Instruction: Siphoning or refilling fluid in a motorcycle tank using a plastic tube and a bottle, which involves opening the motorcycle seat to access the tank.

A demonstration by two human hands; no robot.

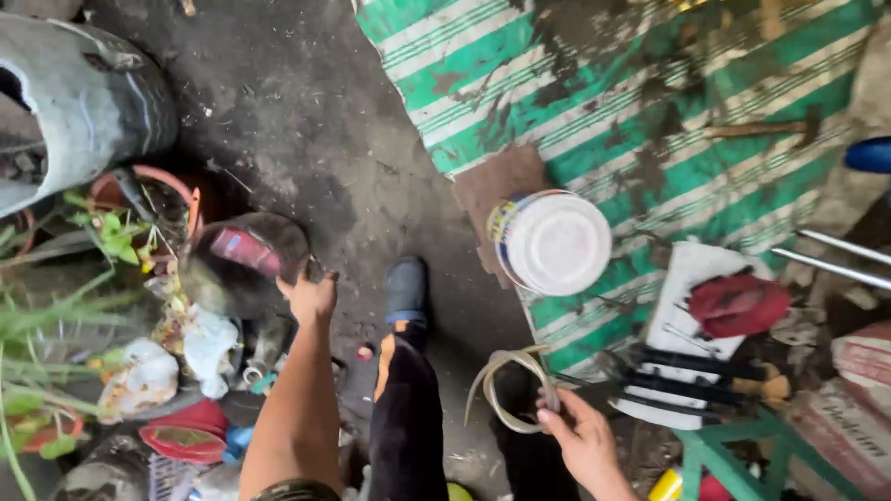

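Right hand [580,443] pinches a loop of pale hose [512,390], low and close. Left hand [311,295] reaches farther out, fingers on the dark round pot [243,263] — up and to the left of the hose.

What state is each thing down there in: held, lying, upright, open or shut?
Left hand: gripping the rim of the dark round container, which is tilted.
Right hand: closed on a looped pale hose.
White bucket: upright, lid on.
Hammer: lying flat on the striped mat.
Pliers: lying, handles closed.
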